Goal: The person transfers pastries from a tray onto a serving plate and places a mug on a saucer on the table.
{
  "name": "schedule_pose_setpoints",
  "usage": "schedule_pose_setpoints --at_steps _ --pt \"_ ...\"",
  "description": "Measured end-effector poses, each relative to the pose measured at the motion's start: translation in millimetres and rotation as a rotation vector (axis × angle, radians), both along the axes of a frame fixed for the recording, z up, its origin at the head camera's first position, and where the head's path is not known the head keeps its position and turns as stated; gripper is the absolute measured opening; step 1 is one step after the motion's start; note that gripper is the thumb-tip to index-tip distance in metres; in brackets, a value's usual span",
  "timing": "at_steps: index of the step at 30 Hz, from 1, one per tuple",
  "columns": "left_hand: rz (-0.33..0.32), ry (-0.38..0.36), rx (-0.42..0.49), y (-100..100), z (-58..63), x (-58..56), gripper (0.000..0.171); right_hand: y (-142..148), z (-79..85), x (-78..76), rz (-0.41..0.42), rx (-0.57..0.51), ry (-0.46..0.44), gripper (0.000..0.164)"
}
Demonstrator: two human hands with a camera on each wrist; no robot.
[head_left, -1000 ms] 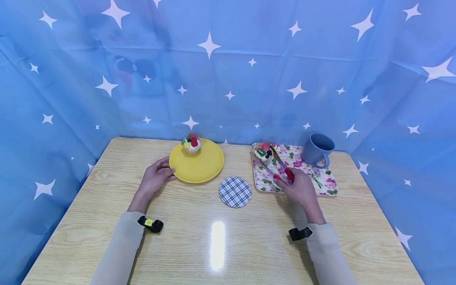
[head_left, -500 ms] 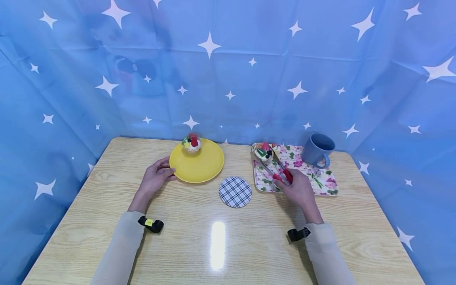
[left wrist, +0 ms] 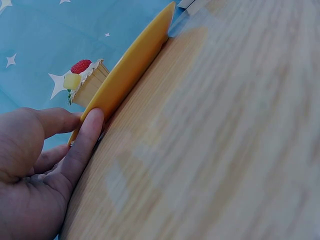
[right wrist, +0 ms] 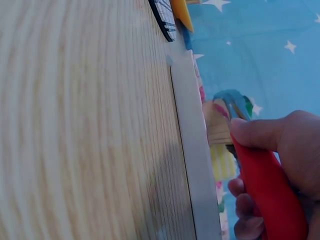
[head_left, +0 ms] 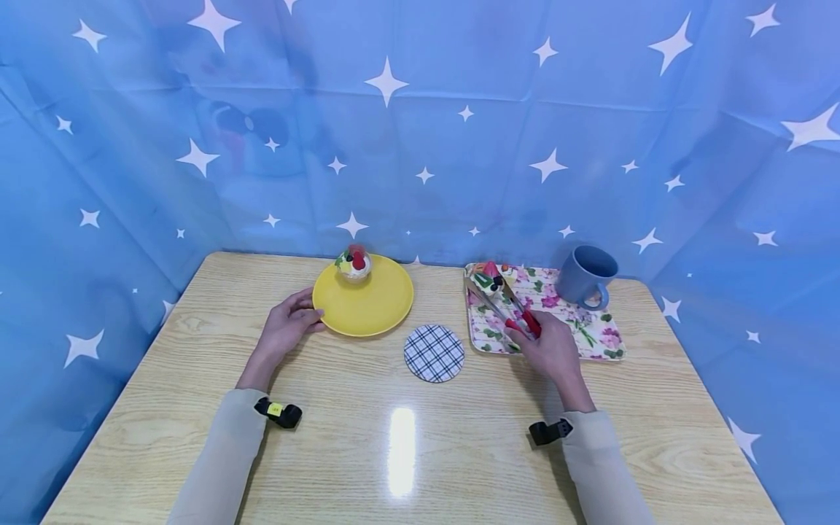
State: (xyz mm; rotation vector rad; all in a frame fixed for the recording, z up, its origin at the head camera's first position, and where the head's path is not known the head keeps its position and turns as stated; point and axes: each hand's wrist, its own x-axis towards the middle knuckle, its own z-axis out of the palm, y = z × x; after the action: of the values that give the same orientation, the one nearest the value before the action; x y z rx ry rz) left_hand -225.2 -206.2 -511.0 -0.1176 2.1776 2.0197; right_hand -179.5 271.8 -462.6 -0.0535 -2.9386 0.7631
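At the left of the head view my left hand pinches the near-left rim of a yellow plate, its thumb lying along the edge. A fruit-topped cupcake stands toward the back of that plate. My right hand grips red-handled tongs over a floral tray. The metal arms of the tongs straddle a second fruit-topped cupcake on the tray's left end. In the right wrist view the red handle fills the palm, and the cupcake shows partly behind the tong tips.
A blue mug occupies the tray's back right corner. Between plate and tray lies a round checked coaster on the wooden table. Behind the table hangs a blue curtain with white stars.
The tong tips have drawn slightly closer together around the cupcake on the tray, and the right hand has shifted a little. The left hand and plate have stayed in place.
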Motion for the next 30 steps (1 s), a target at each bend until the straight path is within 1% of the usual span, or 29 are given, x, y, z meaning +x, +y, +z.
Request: schedule_pose_setpoints --at_steps 9,18,30 --pt "0.011 -0.01 -0.022 0 0.6 1.5 0.065 -1 -2.0 0.9 -0.017 -0.006 -0.006 0.054" --pt "0.001 -0.001 -0.022 -1 -0.9 0.2 0.064 0 3.4 1.8 -0.008 -0.017 -0.006 0.06" --pt "-0.003 -0.006 -0.019 0 0.4 0.9 0.065 -1 9.3 4.9 -0.005 -0.025 0.006 0.055"
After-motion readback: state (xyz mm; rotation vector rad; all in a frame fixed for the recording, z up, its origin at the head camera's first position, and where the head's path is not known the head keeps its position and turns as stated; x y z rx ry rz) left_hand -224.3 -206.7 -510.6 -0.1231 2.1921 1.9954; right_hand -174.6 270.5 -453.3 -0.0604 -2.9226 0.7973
